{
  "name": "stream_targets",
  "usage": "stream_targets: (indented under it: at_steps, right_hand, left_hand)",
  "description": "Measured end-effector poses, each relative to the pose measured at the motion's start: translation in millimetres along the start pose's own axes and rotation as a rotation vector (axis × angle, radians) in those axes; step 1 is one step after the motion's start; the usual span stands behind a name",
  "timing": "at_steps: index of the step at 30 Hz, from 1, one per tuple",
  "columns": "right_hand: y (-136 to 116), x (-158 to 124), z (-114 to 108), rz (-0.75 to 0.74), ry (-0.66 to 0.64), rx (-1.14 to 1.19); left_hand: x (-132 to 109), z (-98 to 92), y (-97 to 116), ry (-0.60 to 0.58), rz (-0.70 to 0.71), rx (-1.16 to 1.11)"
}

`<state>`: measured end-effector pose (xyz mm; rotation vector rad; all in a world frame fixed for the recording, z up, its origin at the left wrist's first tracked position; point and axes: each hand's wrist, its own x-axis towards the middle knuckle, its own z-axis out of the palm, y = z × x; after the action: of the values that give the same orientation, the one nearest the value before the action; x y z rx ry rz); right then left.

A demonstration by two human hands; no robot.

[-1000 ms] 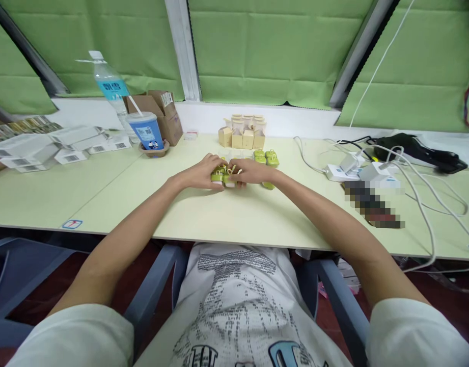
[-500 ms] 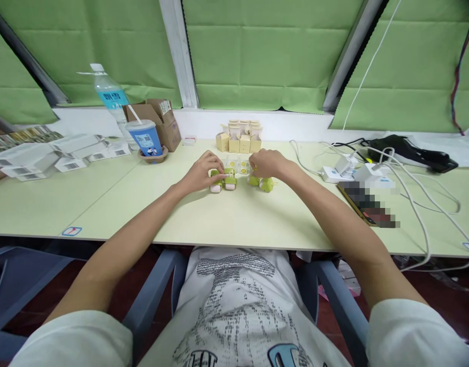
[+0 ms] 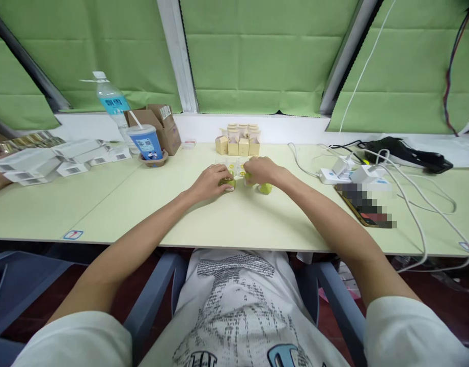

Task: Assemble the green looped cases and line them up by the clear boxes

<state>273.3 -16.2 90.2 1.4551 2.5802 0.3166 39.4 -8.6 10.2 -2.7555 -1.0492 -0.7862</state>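
Observation:
My left hand (image 3: 210, 182) lies on the pale table (image 3: 226, 216) with its fingers curled over small green and white pieces (image 3: 229, 182). My right hand (image 3: 261, 171) is closed over more small green pieces (image 3: 265, 188) just to the right; one of them pokes out below its knuckles. Between the two hands lie little clear packets with yellow dots (image 3: 236, 164). Behind them stands a cluster of small cream boxes (image 3: 238, 140).
A blue cup with a straw (image 3: 146, 142), a water bottle (image 3: 112, 104) and a cardboard box (image 3: 162, 122) stand at the back left. White barcode boxes (image 3: 51, 159) lie far left. Chargers, white cables (image 3: 371, 171) and a phone (image 3: 366, 206) crowd the right.
My right hand left the left hand and moved right onto the other green pieces. My left hand has covered the green and white pieces. The view has shifted a little.

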Motion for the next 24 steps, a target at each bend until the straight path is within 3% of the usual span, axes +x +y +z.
stream_targets:
  at_steps: [5, 11, 19, 24]
  right_hand:
    - [13, 5, 0, -0.148, 0.062, 0.016]
    - [16, 14, 13, -0.249, 0.088, 0.031]
    - [11, 10, 13, -0.252, 0.085, 0.022]
    - [15, 0, -6, -0.179, 0.087, 0.029]
  left_hand:
    - [-3, -2.9, -6, 0.027, -0.011, -0.057]
    - [-3, -0.7, -6, -0.036, 0.055, -0.067]
    - [-5, -8.7, -4, -0.045, 0.021, -0.066]
    - [-6, -6.8, -5, -0.056, -0.027, -0.038]
